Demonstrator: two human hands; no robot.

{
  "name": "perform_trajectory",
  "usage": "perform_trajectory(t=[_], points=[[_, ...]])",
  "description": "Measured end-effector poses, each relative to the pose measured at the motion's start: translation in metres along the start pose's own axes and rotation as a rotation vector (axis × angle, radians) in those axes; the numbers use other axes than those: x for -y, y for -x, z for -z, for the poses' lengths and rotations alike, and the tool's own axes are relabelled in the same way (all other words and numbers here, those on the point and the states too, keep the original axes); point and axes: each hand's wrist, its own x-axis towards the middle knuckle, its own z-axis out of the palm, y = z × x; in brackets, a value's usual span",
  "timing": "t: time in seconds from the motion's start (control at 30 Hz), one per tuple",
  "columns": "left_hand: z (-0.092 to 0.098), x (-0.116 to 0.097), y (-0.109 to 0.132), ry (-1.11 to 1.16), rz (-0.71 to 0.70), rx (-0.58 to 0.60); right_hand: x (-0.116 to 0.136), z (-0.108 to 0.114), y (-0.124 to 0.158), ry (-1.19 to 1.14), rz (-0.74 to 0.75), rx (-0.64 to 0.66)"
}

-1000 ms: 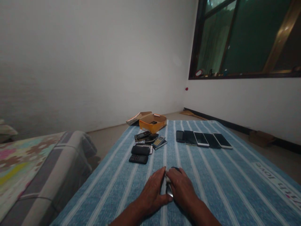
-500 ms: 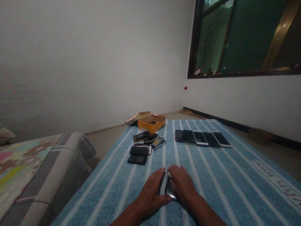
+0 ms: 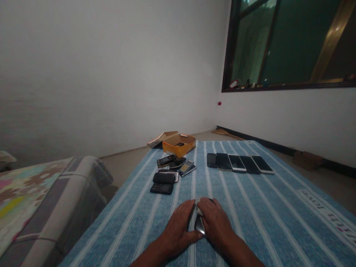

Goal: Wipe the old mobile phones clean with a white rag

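A small dark phone with a silvery edge [image 3: 200, 225] lies on the striped blue cloth between my hands, mostly covered. My left hand [image 3: 180, 226] rests flat beside it, fingers stretched together. Its thumb reaches across and touches the phone's near end. Over the phone's right side, my right hand [image 3: 216, 219] is bent down with fingers closed. A small white piece [image 3: 199, 211], which looks like cloth, shows under its index finger; the rest of it is hidden.
Several old phones [image 3: 164, 178] lie in a loose group ahead to the left. Behind them stands an open orange cardboard box [image 3: 179, 149] with a dark item inside. To the right, several smartphones [image 3: 237, 163] form a row. A covered bed [image 3: 55, 200] stands at the left.
My right hand has shifted slightly toward me and to the left, and the white piece has come nearer with it. My left hand has barely moved.
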Motion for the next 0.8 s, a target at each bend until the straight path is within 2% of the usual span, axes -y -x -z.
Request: perform_trajectory(t=[0.07,0.27,0.43,0.53,0.67,0.8], points=[[-0.002,0.003,0.000,-0.001,0.009,0.005,0.001,0.004,0.000,-0.015,0.004,0.019],[0.002,-0.003,-0.002,0.004,-0.012,-0.027,-0.006,0.005,0.000,0.036,-0.122,-0.006],[0.010,-0.013,-0.004,0.018,-0.020,-0.043,-0.009,0.002,0.001,0.034,-0.083,-0.013],[0.012,-0.016,-0.007,0.029,-0.016,-0.055,-0.011,0.002,-0.004,0.016,-0.110,-0.019],[0.015,-0.017,-0.015,0.064,-0.019,-0.026,-0.014,0.003,-0.009,0.010,-0.153,-0.028],[0.015,-0.018,-0.028,0.078,-0.042,0.032,-0.017,0.005,-0.011,-0.033,-0.135,-0.011]])
